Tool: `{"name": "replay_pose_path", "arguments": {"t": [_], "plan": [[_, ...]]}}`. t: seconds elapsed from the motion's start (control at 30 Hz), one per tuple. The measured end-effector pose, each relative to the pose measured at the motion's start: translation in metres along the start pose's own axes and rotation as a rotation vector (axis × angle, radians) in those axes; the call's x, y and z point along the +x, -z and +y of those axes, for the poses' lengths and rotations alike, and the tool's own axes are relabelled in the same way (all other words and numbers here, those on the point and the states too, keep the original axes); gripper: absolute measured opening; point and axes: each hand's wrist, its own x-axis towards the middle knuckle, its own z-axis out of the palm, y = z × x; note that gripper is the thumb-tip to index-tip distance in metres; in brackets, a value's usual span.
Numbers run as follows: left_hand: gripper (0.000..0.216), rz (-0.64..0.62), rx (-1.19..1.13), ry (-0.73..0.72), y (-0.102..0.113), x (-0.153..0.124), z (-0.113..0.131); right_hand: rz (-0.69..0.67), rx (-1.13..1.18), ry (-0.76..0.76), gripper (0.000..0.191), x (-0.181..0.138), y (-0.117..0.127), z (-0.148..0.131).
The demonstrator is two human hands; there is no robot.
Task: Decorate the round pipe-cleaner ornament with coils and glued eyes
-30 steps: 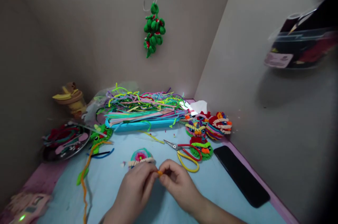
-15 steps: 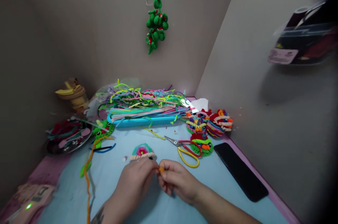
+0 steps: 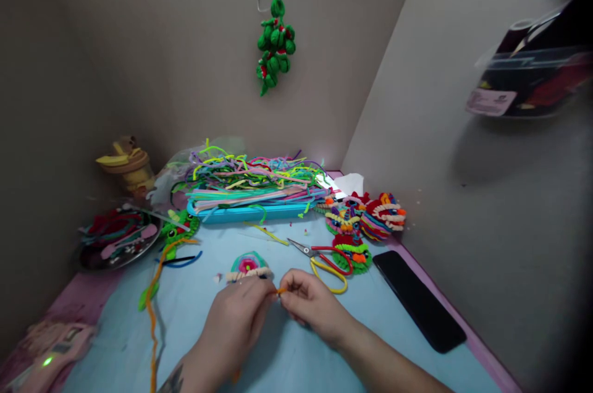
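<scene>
A short stretch of orange pipe cleaner (image 3: 282, 291) shows between my two hands, low over the blue cloth. My left hand (image 3: 241, 314) pinches one end between thumb and fingers. From the other side my right hand (image 3: 314, 305) grips it, fingers curled in. Another bit of orange (image 3: 236, 376) peeks out under my left wrist. Just beyond my left hand lies a round pipe-cleaner piece (image 3: 249, 264) in teal, pink and cream, its near edge hidden. Scissors (image 3: 323, 262) with one red and one yellow handle lie to the right, blades pointing away.
Behind stands a blue tray (image 3: 259, 215) heaped with pipe cleaners. Finished colourful figures (image 3: 353, 254) and a black phone (image 3: 419, 300) lie right. On the left are a metal dish (image 3: 99, 262), a long orange pipe cleaner (image 3: 152, 325) and a pink glue gun (image 3: 62, 346).
My right hand has shifted slightly up and turned, its fingers curling more. The orange pipe cleaner between the hands now looks straighter and higher. Orange now shows below my left wrist.
</scene>
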Motion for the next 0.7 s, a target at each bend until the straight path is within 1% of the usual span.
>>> {"name": "replay_pose_path", "arguments": {"t": [0.1, 0.2, 0.3, 0.37, 0.53, 0.7], "plan": [[0.015, -0.008, -0.045, 0.037, -0.001, -0.001, 0.002, 0.144, -0.220, 0.125, 0.015, -0.002, -0.002, -0.001], [0.015, -0.051, -0.168, 0.142, 0.000, 0.000, 0.008, 0.269, -0.527, 0.337, 0.003, -0.006, -0.001, 0.000], [0.018, -0.075, -0.277, 0.255, 0.001, 0.002, 0.013, 0.286, -0.708, 0.564, 0.008, -0.010, 0.001, 0.001], [0.020, -0.073, -0.328, 0.293, 0.001, 0.005, 0.014, 0.277, -0.753, 0.652, 0.010, -0.011, 0.003, 0.002], [0.021, -0.092, -0.426, 0.355, 0.001, 0.008, 0.010, 0.254, -0.855, 0.707, 0.013, -0.009, 0.006, 0.001], [0.023, -0.179, -0.451, 0.388, -0.002, 0.008, 0.005, 0.243, -0.877, 0.695, 0.015, -0.006, 0.008, 0.001]]}}
